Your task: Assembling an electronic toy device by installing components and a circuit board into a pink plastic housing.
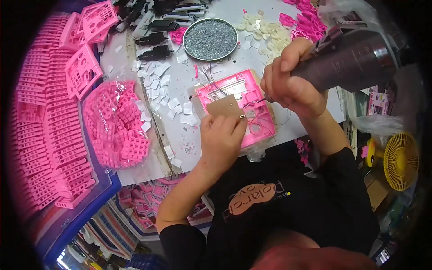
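Note:
In front of me lies a pink plastic casing (pixel 265 130), with thin wires spread over and around it. My left hand (pixel 222 137) is closed on the near edge of a flat brown circuit board (pixel 225 106), which it holds over the casing's left part. My right hand (pixel 292 83) grips a dark electric screwdriver (pixel 348 58) from the right. Its thin bit slants down to the left toward the casing, just right of the board. I cannot tell whether the bit's tip touches a screw.
A round dish of small metal screws (pixel 210 39) stands beyond the casing. White square pieces (pixel 157 83) lie scattered to its left. Cream parts (pixel 263 33) and black parts (pixel 155 53) are farther back. Stacked pink frames (pixel 54 112) and a bag of pink keypads (pixel 119 123) fill the left.

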Motion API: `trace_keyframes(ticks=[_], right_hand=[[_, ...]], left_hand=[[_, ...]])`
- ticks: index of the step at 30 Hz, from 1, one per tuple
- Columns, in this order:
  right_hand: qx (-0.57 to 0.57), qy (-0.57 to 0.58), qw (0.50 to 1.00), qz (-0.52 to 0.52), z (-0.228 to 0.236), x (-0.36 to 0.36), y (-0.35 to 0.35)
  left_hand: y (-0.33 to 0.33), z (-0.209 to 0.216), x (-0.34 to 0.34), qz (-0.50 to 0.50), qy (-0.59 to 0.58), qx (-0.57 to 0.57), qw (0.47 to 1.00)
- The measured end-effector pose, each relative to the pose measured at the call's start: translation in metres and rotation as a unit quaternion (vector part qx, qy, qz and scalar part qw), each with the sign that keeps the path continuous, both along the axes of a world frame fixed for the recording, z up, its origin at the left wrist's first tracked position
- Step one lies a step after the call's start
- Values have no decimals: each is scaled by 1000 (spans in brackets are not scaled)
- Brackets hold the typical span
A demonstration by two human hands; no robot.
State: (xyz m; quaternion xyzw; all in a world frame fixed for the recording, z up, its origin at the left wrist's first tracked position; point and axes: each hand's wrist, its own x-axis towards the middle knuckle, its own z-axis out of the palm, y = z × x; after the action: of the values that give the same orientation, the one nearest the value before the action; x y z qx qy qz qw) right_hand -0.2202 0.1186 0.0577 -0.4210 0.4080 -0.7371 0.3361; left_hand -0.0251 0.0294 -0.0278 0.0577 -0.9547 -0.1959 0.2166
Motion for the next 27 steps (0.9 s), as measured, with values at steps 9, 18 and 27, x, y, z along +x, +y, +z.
trace_keyframes(ticks=[9, 18, 27], right_hand=[[-45, -33, 998, 19, -9, 0, -4], [-16, -44, 999, 12, -5, 2, -9], [5, -56, 996, 71, -9, 21, -12]], left_hand=[[-17, -8, 43, -73, 47, 21, 996], [-78, 31, -12, 58, 80, 222, 970], [-154, -6, -150, 120, -186, -132, 966]])
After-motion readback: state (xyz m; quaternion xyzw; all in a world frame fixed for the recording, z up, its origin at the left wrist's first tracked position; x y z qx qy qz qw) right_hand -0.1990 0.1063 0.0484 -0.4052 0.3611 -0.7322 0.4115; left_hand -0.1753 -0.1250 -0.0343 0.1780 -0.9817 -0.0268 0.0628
